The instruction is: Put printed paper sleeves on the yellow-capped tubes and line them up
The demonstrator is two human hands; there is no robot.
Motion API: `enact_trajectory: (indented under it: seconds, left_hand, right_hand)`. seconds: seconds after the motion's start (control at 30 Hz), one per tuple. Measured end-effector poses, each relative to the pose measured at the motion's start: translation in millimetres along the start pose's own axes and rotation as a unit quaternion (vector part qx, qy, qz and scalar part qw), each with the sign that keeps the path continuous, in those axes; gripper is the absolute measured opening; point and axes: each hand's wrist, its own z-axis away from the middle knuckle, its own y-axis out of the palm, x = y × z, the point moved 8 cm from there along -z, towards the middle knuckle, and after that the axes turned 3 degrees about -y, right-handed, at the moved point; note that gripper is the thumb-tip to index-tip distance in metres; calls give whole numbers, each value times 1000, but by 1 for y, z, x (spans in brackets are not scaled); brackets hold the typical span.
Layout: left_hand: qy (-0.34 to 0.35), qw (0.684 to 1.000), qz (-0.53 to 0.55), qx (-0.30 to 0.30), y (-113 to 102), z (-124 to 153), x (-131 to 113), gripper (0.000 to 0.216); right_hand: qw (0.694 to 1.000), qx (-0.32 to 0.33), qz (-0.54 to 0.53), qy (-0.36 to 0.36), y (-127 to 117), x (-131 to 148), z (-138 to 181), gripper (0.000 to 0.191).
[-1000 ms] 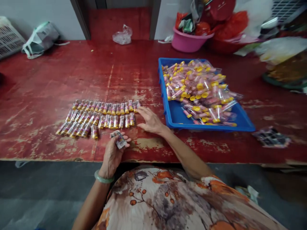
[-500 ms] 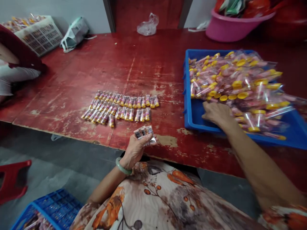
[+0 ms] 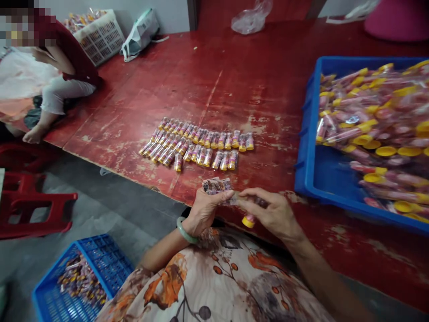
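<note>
My left hand (image 3: 203, 210), with a green bangle on the wrist, pinches a small stack of printed stickers (image 3: 217, 185) at the table's near edge. My right hand (image 3: 273, 212) is closed around a wrapped tube with a yellow cap (image 3: 248, 221), held against the left hand's fingertips. Beyond the hands, several small labelled tubes (image 3: 197, 145) lie in two neat rows on the worn red table (image 3: 214, 85). A blue tray (image 3: 321, 174) at the right holds a heap of wrapped yellow-capped tubes (image 3: 375, 129).
Another person (image 3: 50, 85) sits at the table's far left beside a white basket (image 3: 97, 36). A red stool (image 3: 30, 201) and a blue crate (image 3: 83, 273) with small packets stand on the floor at the left. A pink basin (image 3: 398, 20) and plastic bags are at the back.
My right hand left the blue tray with a yellow-capped tube and came to the left hand at the table edge. The view swung left, showing the seated person and blue crate.
</note>
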Motion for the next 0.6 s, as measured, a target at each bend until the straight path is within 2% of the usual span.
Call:
enact_trajectory:
  seconds: [0.07,0.13,0.33,0.4,0.47,0.53,0.57,0.6]
  left_hand:
    - [-1,1000,-8,3,-3,3,-2,31]
    - [-10,1000,-12,3,-6,5,-2,31]
    - [1,1000,-8,-28,-24,0,-7,35]
    - [9,999,1,-40,-29,-4,-8,36]
    - [20,999,11,-50,-32,-4,-10,37]
    - [31,998,19,-51,-32,1,-11,38]
    - [36,998,24,-51,-31,5,-12,39]
    - [33,998,26,-42,-29,7,-11,40]
  right_hand:
    - [999,42,-12,11,24,-6,-6,15]
    - [997,62,-19,29,33,-10,-13,14]
    - [993,79,-15,82,26,-19,-19,25]
    - [989,125,7,80,23,-21,-8,25]
    - [975,218,25,44,28,-17,12,22]
    - [950,308,33,-30,35,-6,37,21]
    - [939,337,34,-57,37,-3,47,23]
    - [940,326,32,-98,36,3,50,24]
